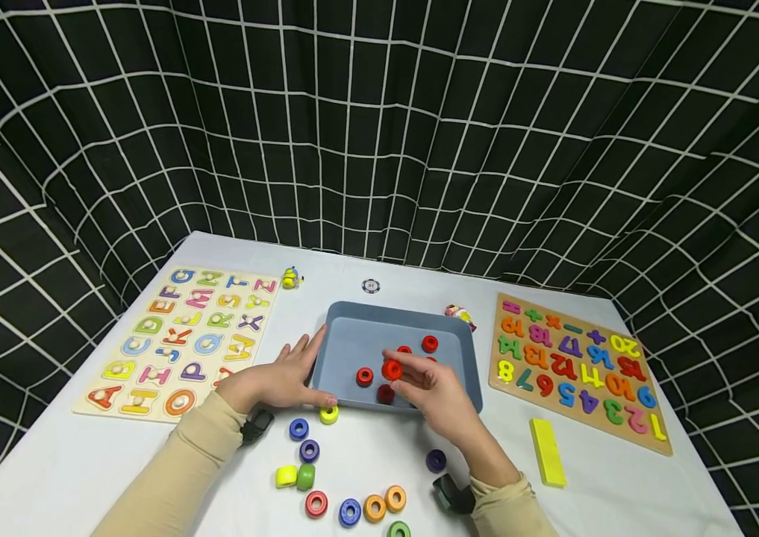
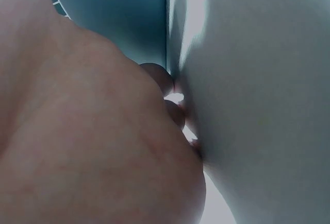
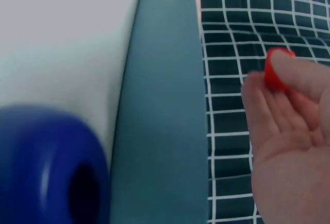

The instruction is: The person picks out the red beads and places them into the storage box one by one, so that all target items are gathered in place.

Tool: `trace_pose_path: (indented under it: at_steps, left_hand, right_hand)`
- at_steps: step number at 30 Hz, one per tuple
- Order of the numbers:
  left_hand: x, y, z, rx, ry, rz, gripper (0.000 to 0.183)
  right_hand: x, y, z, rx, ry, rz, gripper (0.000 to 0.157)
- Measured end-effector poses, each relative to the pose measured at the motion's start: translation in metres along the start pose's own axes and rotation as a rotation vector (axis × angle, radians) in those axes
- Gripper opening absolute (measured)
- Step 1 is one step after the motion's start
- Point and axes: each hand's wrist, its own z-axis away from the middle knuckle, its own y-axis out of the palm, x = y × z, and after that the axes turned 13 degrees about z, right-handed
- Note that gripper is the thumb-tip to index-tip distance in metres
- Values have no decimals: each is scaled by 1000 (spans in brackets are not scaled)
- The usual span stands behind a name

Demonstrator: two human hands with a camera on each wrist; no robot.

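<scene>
A grey-blue tray (image 1: 359, 335) lies mid-table, with several red ring beads (image 1: 364, 377) in it. Over its front part, my right hand (image 1: 442, 399) pinches another red ring bead (image 1: 392, 370) between thumb and fingers. That held bead (image 3: 276, 69) also shows in the right wrist view, partly covered by the thumb. My left hand (image 1: 285, 377) rests at the tray's left side with fingers spread, its thumb by the front rim. In the left wrist view, the hand (image 2: 103, 131) hides much of the tray wall (image 2: 124, 18).
Loose beads lie in front of the tray, among them blue (image 1: 350, 512), orange (image 1: 375, 508), green (image 1: 306, 477) and yellow (image 1: 286, 476). A letter board (image 1: 265, 306) lies left, a number board (image 1: 507, 335) right. A yellow block (image 1: 547, 452) sits near the right forearm.
</scene>
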Motion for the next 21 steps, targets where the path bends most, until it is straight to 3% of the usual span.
trace_pose_path:
  at_steps: [7, 12, 17, 21]
  left_hand:
    - [0, 0, 4, -6, 48, 31, 129]
    - [-2, -1, 4, -5, 36, 17, 129]
    - [-3, -2, 3, 4, 19, -15, 129]
    - [-3, -3, 2, 10, 4, -23, 128]
  right_hand:
    - [-13, 2, -7, -85, 63, 121, 60]
    - [-16, -1, -7, -101, 119, 115, 55]
    - [-12, -3, -5, -75, 114, 80, 49]
    - [-3, -1, 1, 16, 35, 73, 47]
